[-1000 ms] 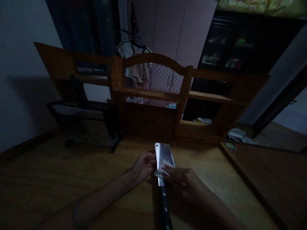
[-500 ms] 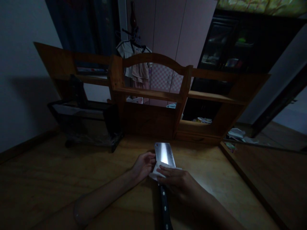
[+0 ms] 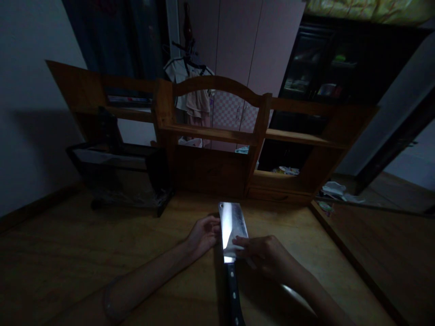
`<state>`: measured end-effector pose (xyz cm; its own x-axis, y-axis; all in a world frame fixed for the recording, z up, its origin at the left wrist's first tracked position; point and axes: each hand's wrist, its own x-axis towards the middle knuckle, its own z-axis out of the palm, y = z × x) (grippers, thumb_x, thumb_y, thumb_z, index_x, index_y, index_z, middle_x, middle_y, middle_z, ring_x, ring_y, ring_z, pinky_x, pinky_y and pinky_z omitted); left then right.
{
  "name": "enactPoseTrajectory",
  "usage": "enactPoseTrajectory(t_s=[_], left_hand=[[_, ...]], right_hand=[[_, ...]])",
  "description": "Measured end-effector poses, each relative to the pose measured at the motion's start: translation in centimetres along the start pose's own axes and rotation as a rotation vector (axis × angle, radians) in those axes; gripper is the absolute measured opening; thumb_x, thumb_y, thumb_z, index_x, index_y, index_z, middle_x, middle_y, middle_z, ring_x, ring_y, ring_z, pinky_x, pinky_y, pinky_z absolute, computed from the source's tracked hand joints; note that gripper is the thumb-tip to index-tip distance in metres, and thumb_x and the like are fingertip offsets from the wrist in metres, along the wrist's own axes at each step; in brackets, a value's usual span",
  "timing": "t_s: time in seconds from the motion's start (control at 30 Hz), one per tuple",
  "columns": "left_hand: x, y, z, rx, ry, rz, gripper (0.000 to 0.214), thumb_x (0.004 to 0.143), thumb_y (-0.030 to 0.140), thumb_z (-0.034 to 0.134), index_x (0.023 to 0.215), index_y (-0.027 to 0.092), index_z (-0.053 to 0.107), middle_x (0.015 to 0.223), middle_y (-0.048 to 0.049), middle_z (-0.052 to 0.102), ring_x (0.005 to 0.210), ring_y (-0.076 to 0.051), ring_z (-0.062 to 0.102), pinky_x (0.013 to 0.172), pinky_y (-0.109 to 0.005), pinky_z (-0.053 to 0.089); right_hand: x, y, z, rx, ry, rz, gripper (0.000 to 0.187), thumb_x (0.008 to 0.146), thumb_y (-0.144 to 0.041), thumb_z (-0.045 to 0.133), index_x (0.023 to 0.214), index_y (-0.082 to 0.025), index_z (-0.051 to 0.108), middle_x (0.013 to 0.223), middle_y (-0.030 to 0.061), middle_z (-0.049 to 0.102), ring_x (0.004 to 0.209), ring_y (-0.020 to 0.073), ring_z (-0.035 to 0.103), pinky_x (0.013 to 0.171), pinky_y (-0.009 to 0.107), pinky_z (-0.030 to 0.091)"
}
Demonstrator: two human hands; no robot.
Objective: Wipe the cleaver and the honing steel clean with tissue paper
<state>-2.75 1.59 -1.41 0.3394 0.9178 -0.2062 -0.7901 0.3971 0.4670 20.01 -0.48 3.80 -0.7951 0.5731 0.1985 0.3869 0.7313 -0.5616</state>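
A cleaver [image 3: 232,221] with a broad shiny blade and a black riveted handle [image 3: 233,286] points away from me, its handle towards my body. My left hand [image 3: 205,233] is closed at the blade's left side, fingers curled against that edge and partly hidden behind it. At the lower right of the blade, my right hand [image 3: 267,254] has its fingers pressed together over a thin white tissue [image 3: 250,262]. Fingertips of that hand lie against the blade face. Most of the tissue is covered by the hand, so its shape is hard to make out.
The wooden desktop [image 3: 142,253] extends beneath both hands. A wooden shelf unit [image 3: 210,133] rises along its back. On the left stands a black-framed box [image 3: 117,176] with a dark object on top. Some white papers [image 3: 336,189] lie beyond the right edge.
My right hand has shifted right across the blade with the tissue, baring more of the metal near the handle. My left hand and the cleaver have hardly moved.
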Motion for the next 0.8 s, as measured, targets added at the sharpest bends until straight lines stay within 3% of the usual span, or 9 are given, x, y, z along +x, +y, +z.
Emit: enactPoseTrajectory(t_s=[0.2, 0.3, 0.5, 0.63, 0.8], left_hand=[[-0.2, 0.1, 0.3, 0.017, 0.029, 0.015, 0.008, 0.074, 0.009, 0.055, 0.066, 0.011, 0.054, 0.054, 0.001, 0.049, 0.047, -0.007, 0.045, 0.053, -0.021, 0.042], [-0.3, 0.2, 0.5, 0.032, 0.006, -0.003, 0.008, 0.074, 0.011, 0.055, 0.066, 0.011, 0.055, 0.054, 0.0004, 0.049, 0.048, -0.008, 0.046, 0.054, -0.022, 0.043], [-0.4, 0.1, 0.6, 0.044, 0.064, 0.017, 0.012, 0.074, 0.01, 0.054, 0.062, 0.013, 0.053, 0.05, 0.002, 0.046, 0.047, -0.009, 0.046, 0.056, -0.023, 0.044], [-0.4, 0.1, 0.6, 0.118, 0.104, 0.017, 0.013, 0.074, 0.013, 0.054, 0.061, 0.013, 0.052, 0.054, -0.0018, 0.053, 0.049, -0.012, 0.05, 0.051, -0.024, 0.042], [-0.2, 0.1, 0.2, 0.146, 0.057, 0.001, 0.008, 0.074, 0.016, 0.054, 0.067, 0.012, 0.057, 0.056, -0.0034, 0.057, 0.05, -0.014, 0.053, 0.05, -0.024, 0.042]], right_hand=[[0.0, 1.2, -0.3, -0.164, 0.106, 0.18, 0.027, 0.087, -0.016, 0.051, 0.1, -0.028, 0.071, 0.104, 0.0029, 0.071, 0.086, 0.0213, 0.069, 0.075, 0.026, 0.052], [0.2, 1.5, 0.4, -0.179, 0.155, 0.198, 0.026, 0.089, -0.019, 0.049, 0.103, -0.026, 0.07, 0.11, 0.0052, 0.068, 0.092, 0.0221, 0.068, 0.079, 0.027, 0.051], [0.7, 0.2, 1.6, -0.066, 0.139, 0.041, 0.038, 0.092, -0.017, 0.044, 0.126, -0.03, 0.056, 0.135, 0.0027, 0.051, 0.117, 0.0215, 0.055, 0.097, 0.035, 0.045], [0.9, -1.8, 1.3, -0.015, 0.048, -0.088, 0.047, 0.088, -0.008, 0.045, 0.13, -0.03, 0.052, 0.137, 0.0014, 0.048, 0.126, 0.0199, 0.045, 0.105, 0.035, 0.038], [1.2, -2.7, 0.8, 0.043, -0.05, -0.161, 0.052, 0.086, -0.004, 0.046, 0.13, -0.03, 0.051, 0.137, 0.0011, 0.049, 0.128, 0.0186, 0.042, 0.108, 0.037, 0.033]])
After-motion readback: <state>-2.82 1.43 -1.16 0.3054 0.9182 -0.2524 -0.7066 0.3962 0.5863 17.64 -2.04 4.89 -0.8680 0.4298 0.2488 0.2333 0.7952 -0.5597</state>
